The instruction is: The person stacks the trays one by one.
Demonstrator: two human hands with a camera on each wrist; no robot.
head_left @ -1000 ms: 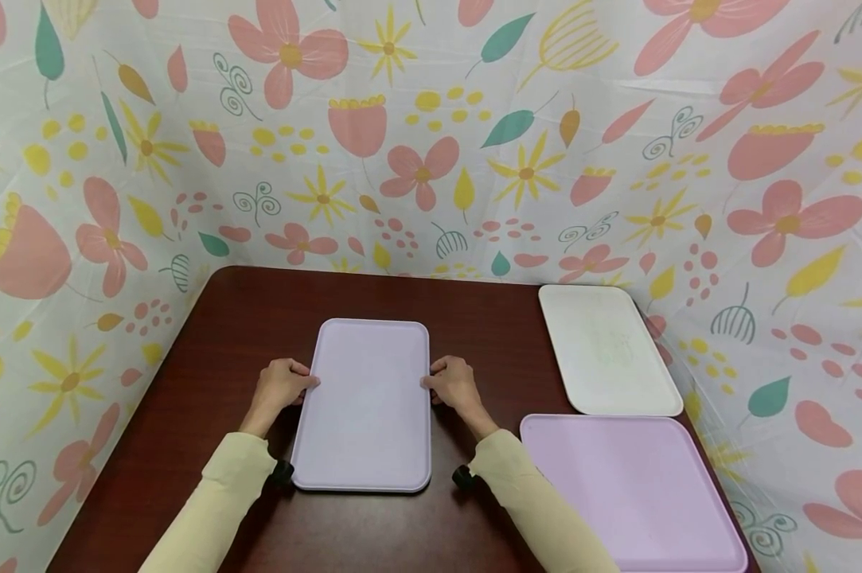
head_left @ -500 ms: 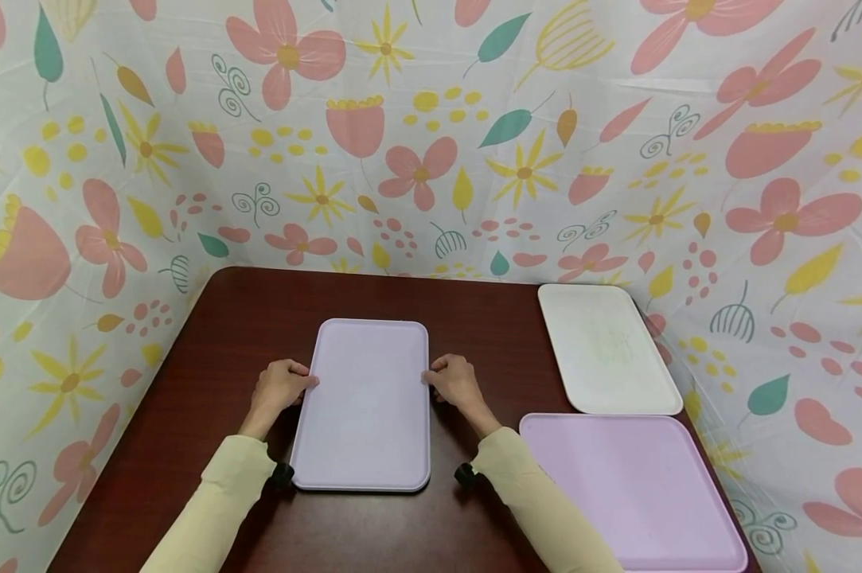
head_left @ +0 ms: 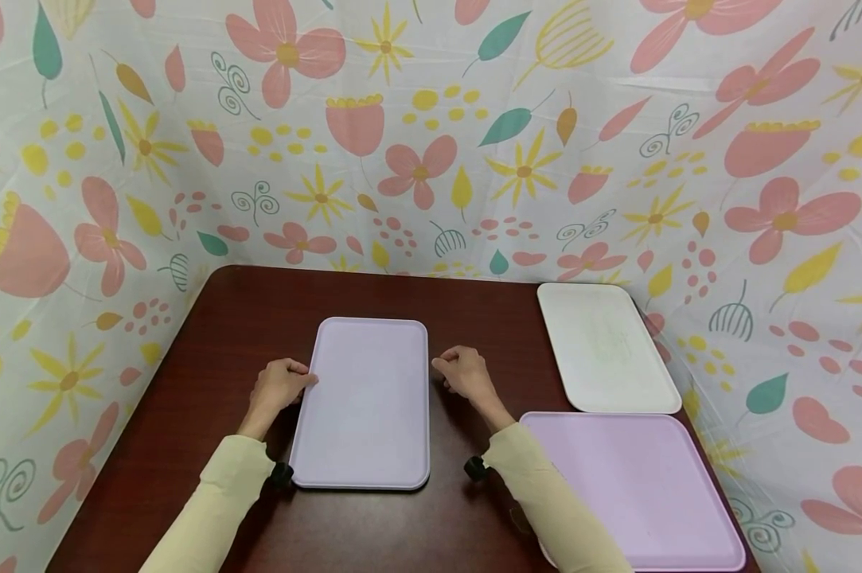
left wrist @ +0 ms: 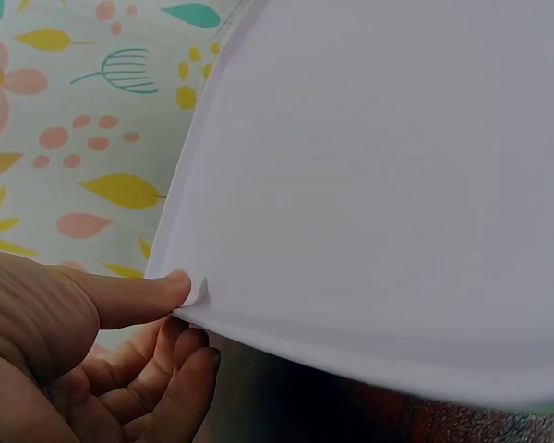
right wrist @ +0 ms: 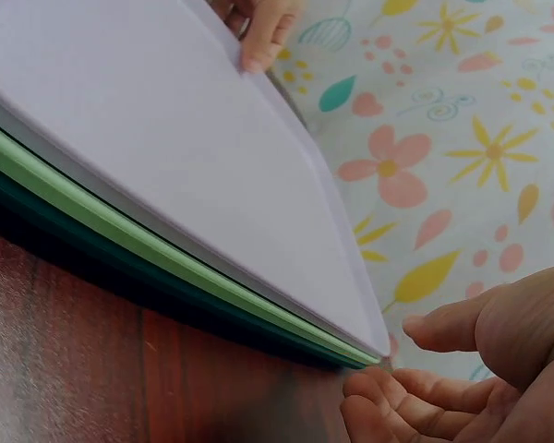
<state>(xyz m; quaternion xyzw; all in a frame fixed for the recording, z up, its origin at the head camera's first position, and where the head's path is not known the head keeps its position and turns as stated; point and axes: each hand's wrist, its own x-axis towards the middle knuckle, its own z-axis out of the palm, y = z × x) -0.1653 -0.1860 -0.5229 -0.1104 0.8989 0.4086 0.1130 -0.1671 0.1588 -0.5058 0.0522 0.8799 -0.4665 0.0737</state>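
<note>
gently round-cornered lavender tray (head_left: 362, 406), smooth-faced, left hand (head_left: 278, 387) pinching it

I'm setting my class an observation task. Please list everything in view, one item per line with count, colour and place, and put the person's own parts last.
Lilac tray: 1, pale lilac, top of the stack between the hands
Light green edge: 1, light green, under the lilac tray
Dark green edge: 1, very dark green, below the light green edge
White tray: 1, white with faint marks, far right of the table
Pinkish-purple tray: 1, pinkish purple, near right
Table: 1, dark reddish brown, beneath the trays
Cloth: white, multicoloured floral print, around the table
Wrist devices: 2, black, one at each wrist
Sleeves: 2, pale yellow, on the forearms
Left hand: 1, bare, pinching the lilac tray's left edge
Right hand: 1, bare, beside the stack's right edge
</note>
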